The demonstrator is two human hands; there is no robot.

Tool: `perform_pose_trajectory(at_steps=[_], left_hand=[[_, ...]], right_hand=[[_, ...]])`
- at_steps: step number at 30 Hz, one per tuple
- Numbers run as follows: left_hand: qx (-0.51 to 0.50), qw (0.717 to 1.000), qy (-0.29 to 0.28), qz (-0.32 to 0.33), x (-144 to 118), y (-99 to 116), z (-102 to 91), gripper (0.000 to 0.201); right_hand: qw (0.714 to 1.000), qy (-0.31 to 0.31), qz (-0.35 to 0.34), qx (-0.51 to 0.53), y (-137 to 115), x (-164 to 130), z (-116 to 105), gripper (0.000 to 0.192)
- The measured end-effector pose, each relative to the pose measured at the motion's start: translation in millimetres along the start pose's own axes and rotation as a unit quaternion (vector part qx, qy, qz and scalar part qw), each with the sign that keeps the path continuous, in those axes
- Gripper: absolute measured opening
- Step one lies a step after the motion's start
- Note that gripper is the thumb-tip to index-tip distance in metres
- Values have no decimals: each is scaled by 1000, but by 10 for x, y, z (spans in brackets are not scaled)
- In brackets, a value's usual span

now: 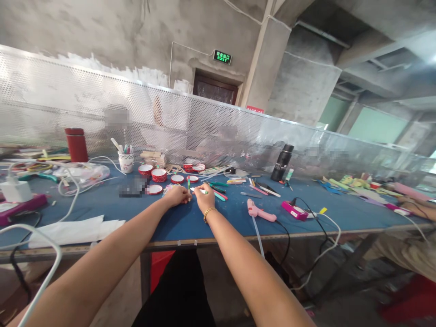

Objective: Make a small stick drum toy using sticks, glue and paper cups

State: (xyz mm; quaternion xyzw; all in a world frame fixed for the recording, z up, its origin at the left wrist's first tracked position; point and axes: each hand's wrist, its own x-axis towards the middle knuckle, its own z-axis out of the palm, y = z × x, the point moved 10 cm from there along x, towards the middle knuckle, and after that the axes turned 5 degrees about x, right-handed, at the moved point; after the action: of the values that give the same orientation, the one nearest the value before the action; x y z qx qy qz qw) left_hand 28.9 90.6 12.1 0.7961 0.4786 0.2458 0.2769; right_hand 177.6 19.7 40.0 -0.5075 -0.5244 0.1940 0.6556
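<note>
Both my arms reach out over a blue table (190,222). My left hand (177,196) rests on the table with fingers curled, pinching the end of a thin stick. My right hand (205,197), with a gold bracelet on its wrist, holds a small white marker with a green tip (200,191) pointed toward the left hand. The two hands almost touch. Several red and white round lids (158,175) lie just beyond them, with loose coloured sticks (220,194) to the right.
A pink glue gun (260,211) with its cord lies to the right, next to a magenta box (294,210). A black bottle (282,162), a red flask (76,144) and a paper cup of pens (126,160) stand further back. A perforated metal screen (204,122) backs the table. Another person's arm (413,206) is at far right.
</note>
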Motion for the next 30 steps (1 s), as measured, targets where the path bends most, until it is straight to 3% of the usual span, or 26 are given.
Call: perform_pose_trajectory(at_steps=[23, 30], left_hand=[[-5, 1000, -4, 1, 38, -64, 33, 24], [13, 1000, -8, -4, 54, -71, 37, 22]], right_hand=[[999, -6, -6, 51, -17, -42, 12, 12], [1000, 11, -2, 19, 37, -10, -27, 12]])
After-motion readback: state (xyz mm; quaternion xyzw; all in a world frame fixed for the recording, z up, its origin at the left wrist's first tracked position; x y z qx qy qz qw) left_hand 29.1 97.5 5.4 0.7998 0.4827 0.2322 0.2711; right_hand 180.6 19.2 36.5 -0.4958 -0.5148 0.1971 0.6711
